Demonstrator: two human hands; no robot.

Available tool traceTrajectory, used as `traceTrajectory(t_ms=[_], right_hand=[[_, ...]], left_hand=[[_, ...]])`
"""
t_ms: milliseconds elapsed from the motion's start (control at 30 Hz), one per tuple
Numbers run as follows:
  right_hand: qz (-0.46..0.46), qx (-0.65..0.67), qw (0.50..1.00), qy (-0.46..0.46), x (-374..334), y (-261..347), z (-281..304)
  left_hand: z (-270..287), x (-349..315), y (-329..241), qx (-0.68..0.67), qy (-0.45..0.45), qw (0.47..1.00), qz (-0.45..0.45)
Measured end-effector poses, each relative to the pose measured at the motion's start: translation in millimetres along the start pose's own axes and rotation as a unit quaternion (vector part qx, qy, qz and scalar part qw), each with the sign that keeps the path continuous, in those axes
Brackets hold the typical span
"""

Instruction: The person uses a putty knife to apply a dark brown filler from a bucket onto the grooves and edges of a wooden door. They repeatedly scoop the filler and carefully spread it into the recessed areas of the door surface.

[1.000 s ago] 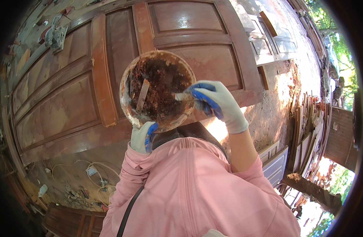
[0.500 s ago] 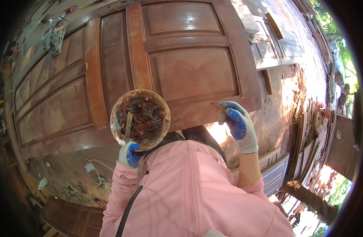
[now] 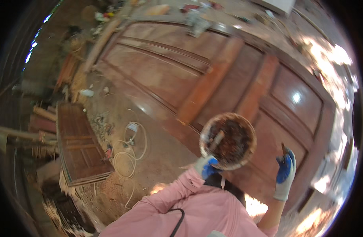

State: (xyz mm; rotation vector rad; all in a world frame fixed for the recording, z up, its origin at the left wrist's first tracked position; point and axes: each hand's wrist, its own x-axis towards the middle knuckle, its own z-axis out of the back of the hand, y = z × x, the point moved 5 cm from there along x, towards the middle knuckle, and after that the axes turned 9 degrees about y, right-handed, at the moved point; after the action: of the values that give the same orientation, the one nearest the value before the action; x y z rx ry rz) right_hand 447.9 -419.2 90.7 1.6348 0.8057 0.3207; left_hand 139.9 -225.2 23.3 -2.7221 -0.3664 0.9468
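My left hand, in a white glove with blue coating, is closed on the near rim of a round bucket. Dark reddish-brown paste coats the bucket's inside, and a short flat stick rests in it. My right hand, gloved the same way, is raised to the right of the bucket. Its fingers pinch a small brown piece, too blurred to name. Beneath both hands lies a large brown panelled wooden door, with lighter orange-brown strips across its middle.
A clear plastic bag lies on the door's far edge. To the left, a coiled pale cord is on the dusty floor beside a stack of dark panelled doors. Scraps of wood lie farther left.
My view has swung to the left, bringing the cord and stacked doors further in. The bucket stays in my left hand. My right hand remains raised, its fingers still pinched.
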Motion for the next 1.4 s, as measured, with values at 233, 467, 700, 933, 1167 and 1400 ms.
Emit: traceTrajectory(t_ms=[233, 467, 700, 933, 1167, 1400], right_hand=[[-0.018, 0.023, 0.999, -0.016, 70, -32, -65], [-0.009, 0.112, 0.991, -0.068, 99, -26, -105], [0.017, 0.006, 0.977, -0.214, 93, -45, -90], [0.039, -0.330, 0.891, -0.309, 102, -59, -99], [0.045, -0.422, 0.844, -0.328, 112, -62, -108], [0.061, -0.496, 0.814, -0.297, 138, -56, -110]], left_hand=[[35, 53, -59, 0.056, -0.021, 0.998, 0.009], [12, 100, -127, 0.099, 0.026, 0.995, 0.014], [-13, 111, -141, 0.102, 0.039, 0.992, 0.068], [11, 107, -146, 0.102, -0.028, 0.991, 0.085], [-14, 103, -137, 0.084, -0.020, 0.993, 0.084], [-20, 108, -120, 0.068, 0.005, 0.996, 0.065]])
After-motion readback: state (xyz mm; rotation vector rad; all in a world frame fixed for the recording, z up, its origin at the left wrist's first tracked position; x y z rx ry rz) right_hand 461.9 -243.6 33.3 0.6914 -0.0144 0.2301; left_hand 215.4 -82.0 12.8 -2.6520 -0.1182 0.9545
